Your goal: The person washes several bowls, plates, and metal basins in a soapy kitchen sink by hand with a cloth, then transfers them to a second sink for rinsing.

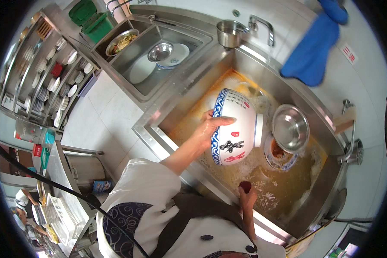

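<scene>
My left hand grips the rim of a large white porcelain bowl with a blue patterned band, writing and black and red figures. The bowl is tipped on its side above the murky, sudsy water of a steel sink, its foot pointing right. Close to the sink's front edge, my right hand holds a dark red scrubbing pad, apart from the bowl. A round steel basin sits in the water right of the bowl. It partly covers a blue-rimmed plate with reddish food remains.
Water runs from a faucet beside a steel pot. Blue rubber gloves hang on the wall. Plates and a small metal bowl lie in the left-hand sink. Dish shelves and people are farther left.
</scene>
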`<state>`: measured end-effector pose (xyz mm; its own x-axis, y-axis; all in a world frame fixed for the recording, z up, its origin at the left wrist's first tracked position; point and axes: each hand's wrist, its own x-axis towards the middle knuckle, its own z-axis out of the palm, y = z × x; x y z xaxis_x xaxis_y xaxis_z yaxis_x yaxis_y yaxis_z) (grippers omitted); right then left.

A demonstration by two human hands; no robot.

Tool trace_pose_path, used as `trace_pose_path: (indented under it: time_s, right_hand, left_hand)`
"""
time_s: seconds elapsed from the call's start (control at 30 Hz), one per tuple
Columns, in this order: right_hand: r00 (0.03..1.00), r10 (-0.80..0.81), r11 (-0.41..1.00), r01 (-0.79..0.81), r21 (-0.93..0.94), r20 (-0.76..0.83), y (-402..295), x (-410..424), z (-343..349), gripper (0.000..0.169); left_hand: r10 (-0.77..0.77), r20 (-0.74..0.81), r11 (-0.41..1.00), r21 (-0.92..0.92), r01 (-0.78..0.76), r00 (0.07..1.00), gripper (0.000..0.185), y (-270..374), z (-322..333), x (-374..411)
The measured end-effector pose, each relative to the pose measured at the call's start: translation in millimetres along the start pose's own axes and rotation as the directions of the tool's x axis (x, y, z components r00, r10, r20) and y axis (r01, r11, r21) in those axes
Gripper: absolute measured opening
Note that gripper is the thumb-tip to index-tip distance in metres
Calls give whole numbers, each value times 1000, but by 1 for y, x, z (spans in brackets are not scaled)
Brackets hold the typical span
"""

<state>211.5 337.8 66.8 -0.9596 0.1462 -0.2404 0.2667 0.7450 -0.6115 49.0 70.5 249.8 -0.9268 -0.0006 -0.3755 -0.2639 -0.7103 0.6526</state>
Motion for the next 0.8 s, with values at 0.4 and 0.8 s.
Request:
trace_pose_path:
  time_s: [0.4, 0.8]
  right_hand:
    - [985, -6, 955, -46, -293, -172, -35, -2, 26, 32]
    - [971, 172, 952, -206, -225, -164, -50, 0, 30, 34]
  left_hand:
    - [359, 9, 914, 200, -354, 933, 40, 264, -70, 99]
    - [427, -73, 894, 182, -409, 901, 27, 352, -162, 304]
